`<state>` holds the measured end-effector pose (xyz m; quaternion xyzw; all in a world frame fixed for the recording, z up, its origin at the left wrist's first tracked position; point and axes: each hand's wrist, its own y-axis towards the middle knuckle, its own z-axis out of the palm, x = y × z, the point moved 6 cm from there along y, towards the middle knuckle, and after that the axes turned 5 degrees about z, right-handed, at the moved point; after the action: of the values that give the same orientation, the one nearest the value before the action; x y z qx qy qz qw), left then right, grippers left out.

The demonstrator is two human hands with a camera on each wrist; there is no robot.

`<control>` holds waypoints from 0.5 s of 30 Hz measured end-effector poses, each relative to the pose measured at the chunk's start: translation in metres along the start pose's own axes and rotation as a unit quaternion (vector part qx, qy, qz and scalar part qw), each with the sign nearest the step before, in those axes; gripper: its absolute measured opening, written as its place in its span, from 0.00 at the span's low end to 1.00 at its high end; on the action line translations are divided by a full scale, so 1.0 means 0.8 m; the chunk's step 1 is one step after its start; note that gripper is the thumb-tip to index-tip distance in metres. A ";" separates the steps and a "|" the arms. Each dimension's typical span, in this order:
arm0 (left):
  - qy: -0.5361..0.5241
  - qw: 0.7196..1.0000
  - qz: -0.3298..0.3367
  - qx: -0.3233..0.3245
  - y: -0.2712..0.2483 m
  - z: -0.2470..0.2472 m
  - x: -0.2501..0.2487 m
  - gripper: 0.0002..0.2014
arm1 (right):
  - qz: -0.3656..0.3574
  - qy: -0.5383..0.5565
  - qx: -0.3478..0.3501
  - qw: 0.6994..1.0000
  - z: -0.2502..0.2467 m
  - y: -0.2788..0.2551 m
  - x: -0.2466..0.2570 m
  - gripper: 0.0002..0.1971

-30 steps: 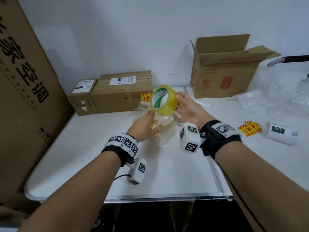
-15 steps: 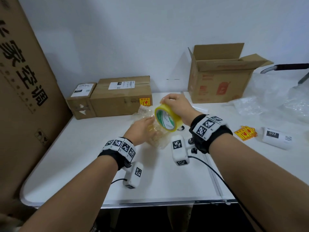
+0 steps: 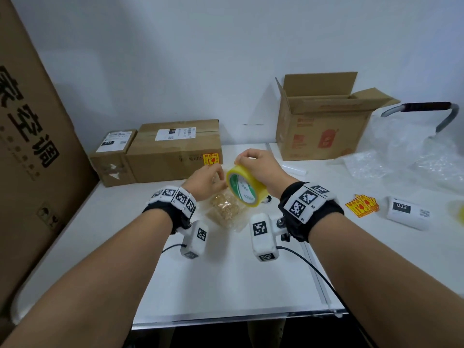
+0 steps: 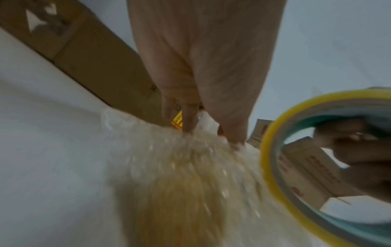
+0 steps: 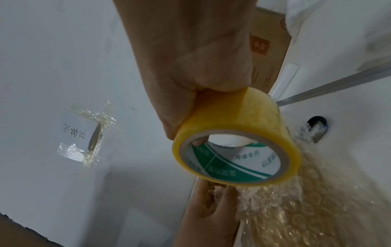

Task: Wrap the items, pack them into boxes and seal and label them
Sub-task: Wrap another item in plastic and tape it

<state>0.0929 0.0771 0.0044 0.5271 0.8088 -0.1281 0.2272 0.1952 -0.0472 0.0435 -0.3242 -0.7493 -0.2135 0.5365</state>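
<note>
A bubble-wrapped item (image 3: 224,213) lies on the white table (image 3: 226,285) between my wrists. My left hand (image 3: 218,178) pinches the wrap at the far end of the bundle (image 4: 190,183); its fingertips (image 4: 234,140) dig into the bubbles. My right hand (image 3: 251,162) grips a yellow tape roll (image 3: 247,190) from above, thumb inside the core, right beside the left hand and just over the bundle (image 5: 306,208). The roll (image 5: 243,120) is tilted, its green printed core facing me. In the left wrist view the roll's rim (image 4: 268,158) is at the right.
An open cardboard box (image 3: 324,126) stands at the back right. Two sealed, labelled boxes (image 3: 175,149) (image 3: 113,156) sit at the back left. Loose bubble wrap (image 3: 414,156), yellow stickers (image 3: 361,209) and a label roll (image 3: 406,216) lie to the right. A large carton (image 3: 32,146) walls the left side.
My right hand turned over onto the top of the tape roll and brought it down and left, close to the left hand. The left hand stayed on the bundle.
</note>
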 end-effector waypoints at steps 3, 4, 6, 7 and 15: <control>-0.065 0.995 -0.011 -0.076 -0.019 0.007 -0.005 0.23 | 0.005 0.002 -0.001 1.000 0.002 0.001 0.000 0.08; -0.076 0.994 -0.013 -0.082 -0.022 0.011 -0.005 0.28 | 0.006 0.002 -0.001 1.000 0.002 0.001 0.000 0.07; -0.058 0.995 -0.025 -0.072 -0.030 0.019 -0.008 0.30 | 0.009 -0.003 -0.005 1.000 0.000 0.000 0.000 0.08; -0.035 0.997 -0.032 -0.065 -0.034 0.022 -0.008 0.30 | 0.012 -0.007 -0.007 1.000 -0.002 0.001 -0.001 0.08; -0.006 0.996 0.023 -0.085 -0.038 0.033 -0.012 0.26 | 0.018 -0.081 0.021 0.996 -0.012 0.004 0.029 0.10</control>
<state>0.0751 0.0450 -0.0147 0.5234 0.8030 -0.0565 0.2792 0.1991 -0.0454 0.0686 -0.3429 -0.7887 -0.1610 0.4843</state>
